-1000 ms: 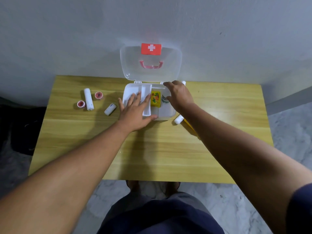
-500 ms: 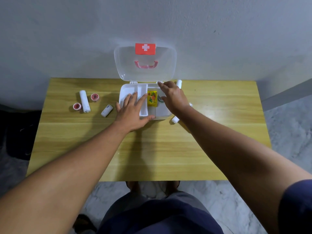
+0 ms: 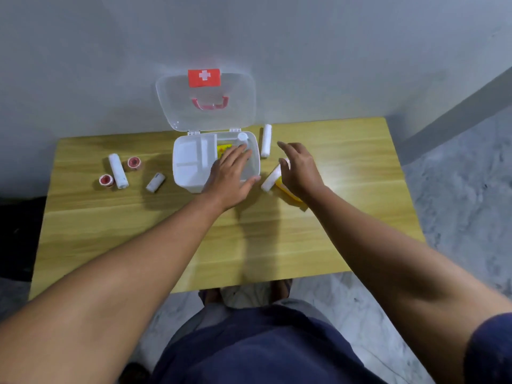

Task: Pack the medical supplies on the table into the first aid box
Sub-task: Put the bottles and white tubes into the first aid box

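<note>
Red label (image 3: 204,77) bears a white cross; left hand (image 3: 228,180) and right hand (image 3: 297,169) grips open, empty

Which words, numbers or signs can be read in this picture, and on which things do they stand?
White cross sign, without words: on the red label of the open lid.
Print on the yellow packet inside the first aid box: too blurred to read.
No other text is legible.
</note>
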